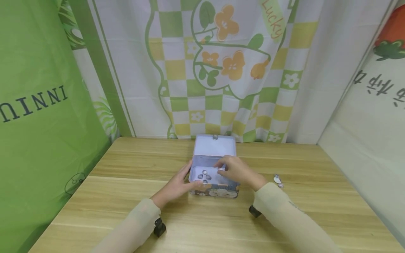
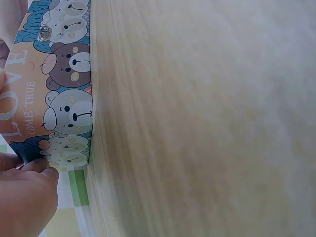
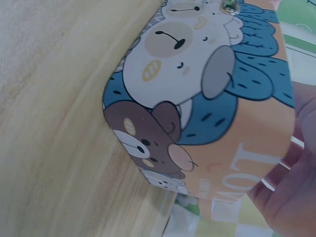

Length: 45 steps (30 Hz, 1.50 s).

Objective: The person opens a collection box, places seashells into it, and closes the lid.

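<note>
A hinged tin box [image 1: 215, 190] with printed cartoon bears stands on the table, its pale-lined lid [image 1: 215, 146] raised at the back. My left hand [image 1: 178, 182] grips the box's left side, the thumb over the front rim and the fingers along the outer wall. Several small shiny stones [image 1: 204, 172] lie on the box floor, towards the left. My right hand [image 1: 237, 170] reaches over the right rim into the box with bent fingers. Its thumb and forefinger tips are apart, and nothing shows between them. The right wrist view has this hand [image 3: 296, 182] beside the printed front.
Right of the box, a small cluster of stones [image 1: 277, 180] lies on the wooden table [image 1: 142, 158]. Behind the table hangs a checked, flower-printed curtain [image 1: 227, 70]. A green cloth [image 1: 41, 105] borders the left side and a white one [image 1: 370, 140] the right.
</note>
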Each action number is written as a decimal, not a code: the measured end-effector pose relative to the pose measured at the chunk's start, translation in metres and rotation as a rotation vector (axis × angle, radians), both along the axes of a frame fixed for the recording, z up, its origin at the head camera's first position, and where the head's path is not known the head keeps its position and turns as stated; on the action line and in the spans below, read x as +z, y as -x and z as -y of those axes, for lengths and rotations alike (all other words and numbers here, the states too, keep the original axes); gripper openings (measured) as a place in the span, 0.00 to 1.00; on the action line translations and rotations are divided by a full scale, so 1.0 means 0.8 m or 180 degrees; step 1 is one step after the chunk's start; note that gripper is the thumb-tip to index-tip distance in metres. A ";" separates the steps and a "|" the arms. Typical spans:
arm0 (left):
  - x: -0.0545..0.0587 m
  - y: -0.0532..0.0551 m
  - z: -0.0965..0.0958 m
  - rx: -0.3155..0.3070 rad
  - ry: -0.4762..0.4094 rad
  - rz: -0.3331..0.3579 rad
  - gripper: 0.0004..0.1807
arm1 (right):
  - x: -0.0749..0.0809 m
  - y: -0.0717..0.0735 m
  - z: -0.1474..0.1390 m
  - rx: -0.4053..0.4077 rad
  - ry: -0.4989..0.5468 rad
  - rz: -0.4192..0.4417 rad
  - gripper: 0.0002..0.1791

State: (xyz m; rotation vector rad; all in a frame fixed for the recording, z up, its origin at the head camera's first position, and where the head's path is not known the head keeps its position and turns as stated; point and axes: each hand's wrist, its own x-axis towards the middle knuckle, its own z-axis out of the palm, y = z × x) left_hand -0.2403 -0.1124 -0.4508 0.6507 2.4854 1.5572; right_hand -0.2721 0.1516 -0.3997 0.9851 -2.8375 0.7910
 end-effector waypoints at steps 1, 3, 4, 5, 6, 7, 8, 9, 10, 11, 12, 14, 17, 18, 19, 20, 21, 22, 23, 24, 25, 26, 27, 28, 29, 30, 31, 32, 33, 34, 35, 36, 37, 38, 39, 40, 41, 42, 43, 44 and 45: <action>-0.001 0.000 0.000 0.0003 -0.0012 -0.0006 0.52 | 0.001 -0.001 -0.001 -0.0029 0.0004 0.0022 0.11; -0.002 0.001 -0.001 0.0000 -0.0036 -0.0008 0.52 | 0.003 -0.003 -0.004 -0.0051 0.0026 0.0046 0.11; -0.002 0.001 -0.001 0.0007 -0.0044 -0.0009 0.52 | 0.004 -0.004 -0.005 -0.0052 0.0033 0.0052 0.11; -0.002 0.001 -0.001 0.0010 -0.0045 -0.0011 0.52 | 0.005 -0.005 -0.007 -0.0041 0.0044 0.0053 0.11; -0.002 0.001 -0.001 0.0016 -0.0037 -0.0011 0.52 | 0.006 -0.005 -0.010 -0.0018 0.0060 0.0046 0.11; -0.002 0.001 -0.001 0.0017 -0.0030 -0.0017 0.52 | 0.006 -0.007 -0.012 0.0014 0.0080 0.0037 0.11; -0.002 0.001 -0.001 0.0019 -0.0015 -0.0022 0.52 | 0.007 -0.008 -0.014 0.0044 0.0096 0.0011 0.11; -0.002 0.000 -0.001 0.0022 -0.0001 -0.0031 0.53 | 0.008 -0.008 -0.017 0.0068 0.0110 -0.0018 0.11; -0.002 0.000 0.000 0.0022 0.0014 -0.0037 0.53 | 0.008 -0.009 -0.019 0.0083 0.0131 -0.0038 0.12; -0.001 0.000 -0.001 0.0019 0.0029 -0.0043 0.53 | 0.009 -0.010 -0.022 0.0092 0.0154 -0.0058 0.12; -0.002 0.001 -0.001 0.0019 0.0034 -0.0055 0.53 | 0.010 -0.010 -0.025 0.0096 0.0171 -0.0091 0.11; -0.001 0.000 -0.001 0.0022 0.0050 -0.0064 0.53 | 0.012 -0.012 -0.031 0.0089 0.0198 -0.0143 0.12; 0.000 0.000 -0.001 0.0045 0.0070 -0.0054 0.53 | 0.015 -0.013 -0.041 0.0046 0.0238 -0.0189 0.12; 0.000 -0.001 -0.001 0.0051 0.0071 -0.0047 0.54 | 0.015 -0.013 -0.046 0.0022 0.0244 -0.0201 0.12; 0.001 -0.001 -0.001 0.0051 0.0072 -0.0034 0.54 | 0.015 -0.013 -0.051 -0.0005 0.0253 -0.0200 0.12; 0.001 -0.001 -0.001 0.0053 0.0068 -0.0027 0.53 | 0.016 -0.013 -0.055 -0.0032 0.0263 -0.0202 0.12; 0.002 -0.001 -0.001 0.0054 0.0062 -0.0014 0.53 | 0.016 -0.014 -0.061 -0.0064 0.0277 -0.0195 0.12; 0.002 -0.002 -0.001 0.0051 0.0059 -0.0005 0.54 | 0.015 -0.014 -0.066 -0.0106 0.0280 -0.0198 0.12; 0.003 -0.002 -0.001 0.0048 0.0056 0.0003 0.54 | 0.015 -0.014 -0.072 -0.0135 0.0291 -0.0207 0.12; 0.003 -0.002 -0.001 0.0045 0.0051 0.0011 0.54 | 0.014 -0.014 -0.078 -0.0173 0.0303 -0.0204 0.11; 0.003 -0.003 -0.001 0.0049 0.0054 0.0019 0.54 | 0.014 -0.014 -0.084 -0.0207 0.0308 -0.0195 0.11; 0.003 -0.003 -0.001 0.0054 0.0062 0.0026 0.54 | 0.013 -0.014 -0.090 -0.0245 0.0316 -0.0183 0.11; 0.004 -0.003 -0.001 0.0056 0.0069 0.0037 0.54 | 0.011 -0.014 -0.097 -0.0282 0.0325 -0.0151 0.11; 0.004 -0.004 -0.001 0.0059 0.0075 0.0041 0.54 | 0.010 -0.014 -0.103 -0.0319 0.0330 -0.0128 0.11; 0.004 -0.004 -0.001 0.0062 0.0080 0.0048 0.54 | 0.009 -0.014 -0.109 -0.0338 0.0337 -0.0106 0.11; 0.004 -0.004 -0.001 0.0066 0.0087 0.0053 0.54 | 0.008 -0.015 -0.116 -0.0374 0.0333 -0.0072 0.11; 0.004 -0.005 -0.001 0.0069 0.0092 0.0055 0.54 | 0.007 -0.015 -0.122 -0.0400 0.0330 -0.0043 0.11; 0.004 -0.005 -0.001 0.0067 0.0093 0.0054 0.54 | 0.006 -0.015 -0.129 -0.0420 0.0327 -0.0030 0.11; 0.005 -0.005 -0.001 0.0065 0.0098 0.0055 0.55 | 0.006 -0.015 -0.135 -0.0422 0.0332 -0.0015 0.11; 0.005 -0.005 -0.001 0.0065 0.0096 0.0056 0.55 | 0.006 -0.015 -0.142 -0.0422 0.0334 -0.0014 0.11; 0.005 -0.004 -0.001 0.0060 0.0098 0.0056 0.55 | 0.005 -0.015 -0.149 -0.0421 0.0334 -0.0006 0.11; 0.006 -0.004 -0.001 0.0059 0.0102 0.0055 0.55 | 0.004 -0.015 -0.156 -0.0432 0.0341 0.0020 0.12; 0.006 -0.004 -0.001 0.0057 0.0102 0.0055 0.55 | 0.004 -0.015 -0.162 -0.0446 0.0333 0.0030 0.12; 0.006 -0.004 -0.001 0.0055 0.0103 0.0054 0.55 | 0.003 -0.015 -0.168 -0.0460 0.0336 0.0051 0.12; 0.006 -0.004 -0.001 0.0055 0.0101 0.0052 0.55 | 0.002 -0.015 -0.175 -0.0476 0.0341 0.0081 0.12; 0.006 -0.004 -0.001 0.0053 0.0098 0.0046 0.55 | 0.000 -0.015 -0.181 -0.0521 0.0316 0.0103 0.13; 0.006 -0.004 -0.001 0.0051 0.0096 0.0036 0.55 | -0.001 -0.015 -0.186 -0.0564 0.0304 0.0138 0.13; 0.005 -0.004 -0.001 0.0049 0.0089 0.0025 0.55 | -0.002 -0.015 -0.191 -0.0613 0.0293 0.0184 0.13; 0.004 -0.003 -0.001 0.0044 0.0081 0.0016 0.54 | -0.004 -0.015 -0.195 -0.0659 0.0263 0.0201 0.14; 0.004 -0.003 -0.001 0.0039 0.0076 0.0007 0.54 | -0.005 -0.015 -0.199 -0.0694 0.0254 0.0223 0.14; 0.003 -0.003 -0.001 0.0035 0.0070 0.0000 0.54 | -0.006 -0.014 -0.203 -0.0730 0.0230 0.0222 0.14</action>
